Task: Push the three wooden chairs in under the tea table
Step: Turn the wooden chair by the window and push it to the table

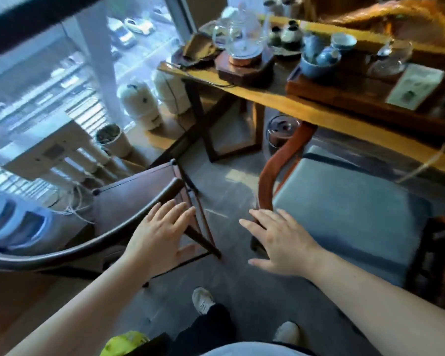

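Observation:
A dark wooden chair (129,199) with a curved armrest stands at the left, away from the tea table (280,97). My left hand (162,235) hovers open over the chair's front corner, fingers spread. A reddish wooden chair with a grey-blue cushion (344,217) stands at the right, its front under the table's edge. My right hand (278,242) is open beside that chair's curved red arm (275,170), holding nothing. No third chair is in view.
The table carries a glass kettle (242,39) on a wooden base, blue teaware (319,57) and a tray. White jars (141,104) and a plant pot (113,141) stand by the floor-to-ceiling window. My feet (203,300) stand on grey floor between the chairs.

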`<action>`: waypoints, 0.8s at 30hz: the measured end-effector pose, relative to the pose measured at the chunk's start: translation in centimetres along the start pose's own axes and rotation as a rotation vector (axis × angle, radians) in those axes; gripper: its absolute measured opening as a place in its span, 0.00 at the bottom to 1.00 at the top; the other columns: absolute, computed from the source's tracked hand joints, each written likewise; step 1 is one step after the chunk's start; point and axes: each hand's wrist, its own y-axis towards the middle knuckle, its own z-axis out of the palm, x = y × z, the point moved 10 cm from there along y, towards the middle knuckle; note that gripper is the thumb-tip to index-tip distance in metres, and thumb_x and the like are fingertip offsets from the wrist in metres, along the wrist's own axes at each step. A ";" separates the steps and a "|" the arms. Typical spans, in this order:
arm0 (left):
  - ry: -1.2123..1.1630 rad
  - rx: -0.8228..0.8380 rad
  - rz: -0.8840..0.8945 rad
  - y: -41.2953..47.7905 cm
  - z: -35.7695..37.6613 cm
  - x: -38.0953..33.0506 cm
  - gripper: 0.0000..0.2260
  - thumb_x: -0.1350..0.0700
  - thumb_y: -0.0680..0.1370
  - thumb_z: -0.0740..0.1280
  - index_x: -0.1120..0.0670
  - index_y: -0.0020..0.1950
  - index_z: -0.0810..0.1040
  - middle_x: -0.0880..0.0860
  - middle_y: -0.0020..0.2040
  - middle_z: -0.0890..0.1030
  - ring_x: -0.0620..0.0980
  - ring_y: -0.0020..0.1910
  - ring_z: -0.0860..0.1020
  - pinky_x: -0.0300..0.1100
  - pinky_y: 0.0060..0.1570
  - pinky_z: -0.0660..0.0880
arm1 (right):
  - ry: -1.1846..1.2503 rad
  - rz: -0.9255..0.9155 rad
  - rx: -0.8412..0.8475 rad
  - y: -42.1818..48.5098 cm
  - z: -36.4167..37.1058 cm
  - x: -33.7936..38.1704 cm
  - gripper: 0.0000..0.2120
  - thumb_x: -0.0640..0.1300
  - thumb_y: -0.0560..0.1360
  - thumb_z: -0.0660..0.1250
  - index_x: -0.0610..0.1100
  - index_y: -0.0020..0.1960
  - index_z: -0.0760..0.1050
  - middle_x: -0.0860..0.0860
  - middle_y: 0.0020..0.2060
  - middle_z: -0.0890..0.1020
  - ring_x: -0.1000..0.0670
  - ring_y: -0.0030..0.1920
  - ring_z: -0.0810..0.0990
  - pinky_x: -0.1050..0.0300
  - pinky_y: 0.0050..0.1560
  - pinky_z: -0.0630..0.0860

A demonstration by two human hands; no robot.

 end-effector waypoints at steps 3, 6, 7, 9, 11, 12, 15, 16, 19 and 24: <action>0.004 -0.027 -0.126 -1.5 -0.4 6.3 0.35 0.34 0.70 0.60 0.56 0.69 0.70 0.59 0.66 0.76 0.62 0.66 0.70 0.60 0.65 0.67 | -0.033 -0.059 0.020 3.4 -0.2 2.9 0.41 0.67 0.69 0.65 0.49 0.76 0.59 0.42 0.73 0.65 0.42 0.72 0.64 0.40 0.71 0.58; -0.031 -0.015 -0.248 -3.7 0.4 11.9 0.38 0.33 0.68 0.64 0.56 0.70 0.69 0.59 0.66 0.75 0.64 0.67 0.70 0.63 0.65 0.68 | -0.052 -0.135 0.044 7.7 -0.8 6.6 0.41 0.66 0.72 0.64 0.51 0.78 0.51 0.43 0.77 0.57 0.43 0.75 0.56 0.43 0.73 0.52; -0.044 -0.009 -0.276 -4.4 0.9 13.5 0.38 0.33 0.67 0.67 0.55 0.70 0.69 0.59 0.66 0.75 0.64 0.66 0.70 0.63 0.65 0.68 | -0.057 -0.154 0.054 9.3 -0.9 7.8 0.41 0.66 0.73 0.63 0.51 0.78 0.50 0.44 0.77 0.56 0.43 0.75 0.54 0.43 0.74 0.51; -0.062 0.001 -0.321 -5.9 2.2 15.9 0.41 0.35 0.65 0.73 0.55 0.71 0.69 0.60 0.66 0.76 0.65 0.66 0.70 0.63 0.64 0.68 | -0.078 -0.189 0.057 12.1 -1.0 10.1 0.42 0.66 0.73 0.64 0.51 0.78 0.49 0.44 0.77 0.55 0.43 0.76 0.53 0.42 0.74 0.50; -0.074 0.047 -0.359 -7.4 4.0 17.9 0.43 0.34 0.62 0.76 0.54 0.71 0.70 0.60 0.67 0.75 0.65 0.67 0.70 0.62 0.64 0.68 | -0.113 -0.241 0.071 14.9 -0.6 12.8 0.43 0.66 0.72 0.65 0.50 0.78 0.50 0.43 0.77 0.56 0.42 0.75 0.54 0.41 0.73 0.51; -0.073 0.074 -0.377 -8.1 4.9 19.0 0.44 0.34 0.62 0.75 0.54 0.72 0.70 0.59 0.67 0.75 0.64 0.67 0.70 0.62 0.64 0.68 | -0.129 -0.272 0.079 16.3 -0.2 14.1 0.43 0.65 0.71 0.66 0.50 0.78 0.51 0.42 0.77 0.57 0.41 0.75 0.55 0.41 0.73 0.52; -0.089 0.147 -0.434 -10.3 7.4 21.4 0.45 0.32 0.64 0.71 0.51 0.75 0.64 0.57 0.72 0.70 0.62 0.71 0.65 0.59 0.68 0.63 | -0.175 -0.365 0.127 19.5 1.2 17.9 0.44 0.65 0.71 0.66 0.50 0.78 0.50 0.41 0.77 0.57 0.40 0.75 0.55 0.40 0.72 0.53; -0.099 0.172 -0.455 -10.9 8.1 22.0 0.45 0.32 0.66 0.70 0.50 0.77 0.60 0.56 0.74 0.67 0.61 0.73 0.62 0.58 0.70 0.60 | -0.184 -0.388 0.150 20.3 1.7 19.0 0.44 0.65 0.72 0.66 0.50 0.78 0.49 0.41 0.77 0.56 0.40 0.75 0.55 0.39 0.72 0.53; -0.125 0.257 -0.517 -12.3 10.1 23.6 0.46 0.31 0.69 0.66 0.47 0.78 0.49 0.53 0.78 0.57 0.58 0.76 0.53 0.55 0.73 0.53 | -0.207 -0.452 0.221 22.5 3.2 21.3 0.44 0.65 0.73 0.65 0.50 0.78 0.47 0.42 0.77 0.54 0.40 0.75 0.53 0.37 0.73 0.53; -0.075 0.468 -0.580 -13.5 13.4 25.5 0.47 0.29 0.69 0.63 0.45 0.78 0.42 0.53 0.78 0.56 0.60 0.75 0.54 0.57 0.72 0.52 | -0.264 -0.512 0.313 24.8 6.1 22.4 0.43 0.63 0.70 0.69 0.50 0.76 0.52 0.41 0.76 0.58 0.39 0.73 0.57 0.35 0.69 0.58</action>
